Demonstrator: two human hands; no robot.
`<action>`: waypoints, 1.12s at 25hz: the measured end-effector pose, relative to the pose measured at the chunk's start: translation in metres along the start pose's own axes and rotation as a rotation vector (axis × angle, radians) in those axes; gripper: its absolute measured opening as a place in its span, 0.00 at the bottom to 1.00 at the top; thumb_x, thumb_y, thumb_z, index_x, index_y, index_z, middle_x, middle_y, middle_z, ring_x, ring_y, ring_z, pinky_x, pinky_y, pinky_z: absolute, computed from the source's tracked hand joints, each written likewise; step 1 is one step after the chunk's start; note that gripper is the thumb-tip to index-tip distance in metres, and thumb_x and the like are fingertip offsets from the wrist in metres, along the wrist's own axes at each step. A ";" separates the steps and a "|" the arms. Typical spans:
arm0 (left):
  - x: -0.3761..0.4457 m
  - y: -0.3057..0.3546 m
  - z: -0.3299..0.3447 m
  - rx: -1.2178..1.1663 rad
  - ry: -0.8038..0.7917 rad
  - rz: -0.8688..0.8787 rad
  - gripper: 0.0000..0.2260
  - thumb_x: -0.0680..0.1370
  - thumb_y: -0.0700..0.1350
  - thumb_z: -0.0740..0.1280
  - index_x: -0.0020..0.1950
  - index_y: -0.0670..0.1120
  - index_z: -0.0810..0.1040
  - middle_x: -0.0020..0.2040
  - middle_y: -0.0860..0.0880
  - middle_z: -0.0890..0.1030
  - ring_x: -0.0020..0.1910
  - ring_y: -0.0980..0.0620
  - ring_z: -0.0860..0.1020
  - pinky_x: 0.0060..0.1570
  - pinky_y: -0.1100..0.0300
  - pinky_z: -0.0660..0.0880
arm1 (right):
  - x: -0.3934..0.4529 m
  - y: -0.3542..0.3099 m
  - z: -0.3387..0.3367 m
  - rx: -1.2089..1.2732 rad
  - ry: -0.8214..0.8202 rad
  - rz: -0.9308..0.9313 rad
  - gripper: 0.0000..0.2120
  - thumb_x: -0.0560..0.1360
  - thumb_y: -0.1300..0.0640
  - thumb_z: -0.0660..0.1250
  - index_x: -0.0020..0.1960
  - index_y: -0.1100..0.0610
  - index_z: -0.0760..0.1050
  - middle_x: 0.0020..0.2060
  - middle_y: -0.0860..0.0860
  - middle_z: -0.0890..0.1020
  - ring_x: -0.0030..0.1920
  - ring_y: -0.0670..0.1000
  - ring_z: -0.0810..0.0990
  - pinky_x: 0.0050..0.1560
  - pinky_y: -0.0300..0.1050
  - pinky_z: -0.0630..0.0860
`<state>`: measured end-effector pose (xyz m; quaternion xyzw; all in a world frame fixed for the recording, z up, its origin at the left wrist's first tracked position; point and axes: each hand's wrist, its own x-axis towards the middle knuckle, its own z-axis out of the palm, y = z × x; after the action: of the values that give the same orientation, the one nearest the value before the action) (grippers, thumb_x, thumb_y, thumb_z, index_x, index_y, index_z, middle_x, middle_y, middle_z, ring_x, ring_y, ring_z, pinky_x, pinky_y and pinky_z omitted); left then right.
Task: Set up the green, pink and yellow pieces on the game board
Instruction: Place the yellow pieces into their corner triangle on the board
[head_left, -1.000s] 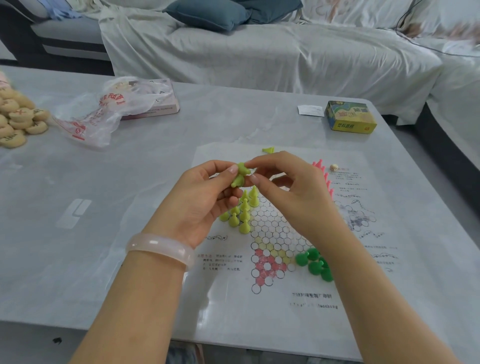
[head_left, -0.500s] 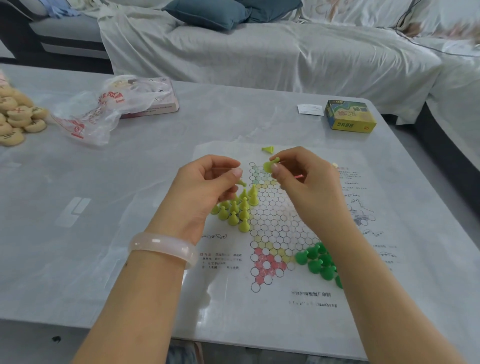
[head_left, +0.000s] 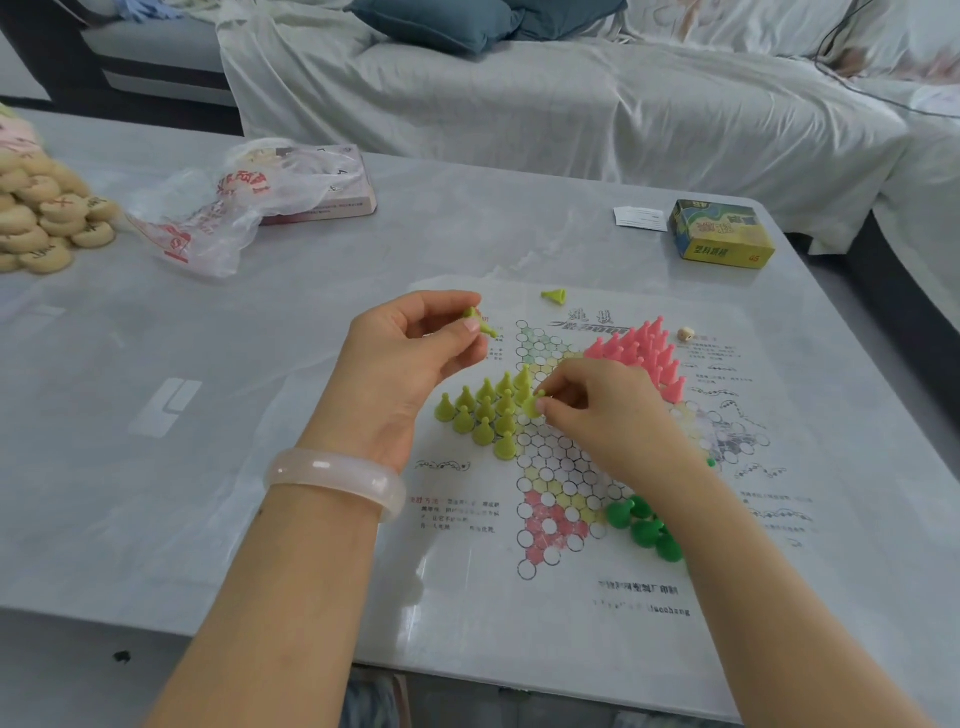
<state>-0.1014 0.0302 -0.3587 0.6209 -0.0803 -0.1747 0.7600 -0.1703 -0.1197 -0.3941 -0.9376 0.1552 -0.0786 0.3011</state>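
Note:
A paper game board (head_left: 566, 467) with a star of circles lies on the table. Several yellow-green cone pieces (head_left: 483, 415) stand in its left point. My right hand (head_left: 597, 410) pinches one yellow-green piece (head_left: 531, 405) at the right edge of that group, down on the board. Above the board's left side, my left hand (head_left: 410, 358) holds another yellow-green piece (head_left: 480, 325) between thumb and fingers. Pink pieces (head_left: 644, 353) stand in the upper right point. Dark green pieces (head_left: 644, 525) sit at the lower right, partly hidden by my right forearm. One loose yellow-green piece (head_left: 555, 296) lies beyond the board.
A yellow box (head_left: 719, 234) and a white slip (head_left: 640, 217) sit at the back right. A plastic bag (head_left: 223, 213) over a pink box lies at the back left, with a heap of round wooden discs (head_left: 41, 223) at the far left. A small beige die (head_left: 685, 334) rests beside the pink pieces.
My right hand took a yellow-green piece from the left hand and carried it down to the group on the board. The pink pieces came into view as it moved. The left hand stayed raised.

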 end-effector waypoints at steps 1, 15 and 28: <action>0.000 0.001 0.000 -0.007 0.001 -0.004 0.06 0.74 0.34 0.66 0.45 0.43 0.80 0.40 0.47 0.79 0.33 0.56 0.78 0.39 0.69 0.78 | 0.000 0.000 0.001 -0.011 -0.002 -0.005 0.04 0.72 0.57 0.67 0.45 0.55 0.78 0.35 0.45 0.77 0.39 0.45 0.76 0.45 0.40 0.75; 0.000 0.001 0.001 0.065 0.009 -0.052 0.03 0.75 0.41 0.66 0.43 0.46 0.80 0.36 0.52 0.79 0.32 0.57 0.74 0.32 0.70 0.75 | 0.001 0.000 0.011 -0.119 -0.024 -0.015 0.05 0.72 0.53 0.66 0.46 0.53 0.78 0.37 0.46 0.79 0.41 0.48 0.78 0.45 0.46 0.77; 0.001 -0.005 0.004 0.107 0.010 -0.059 0.05 0.77 0.39 0.62 0.43 0.42 0.76 0.36 0.47 0.80 0.26 0.57 0.77 0.31 0.67 0.77 | -0.004 -0.006 -0.009 0.045 0.116 -0.082 0.05 0.73 0.56 0.66 0.48 0.52 0.79 0.33 0.46 0.79 0.36 0.44 0.77 0.42 0.34 0.76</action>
<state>-0.1026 0.0248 -0.3628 0.6635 -0.0674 -0.1891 0.7207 -0.1753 -0.1187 -0.3840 -0.9299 0.1319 -0.1488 0.3093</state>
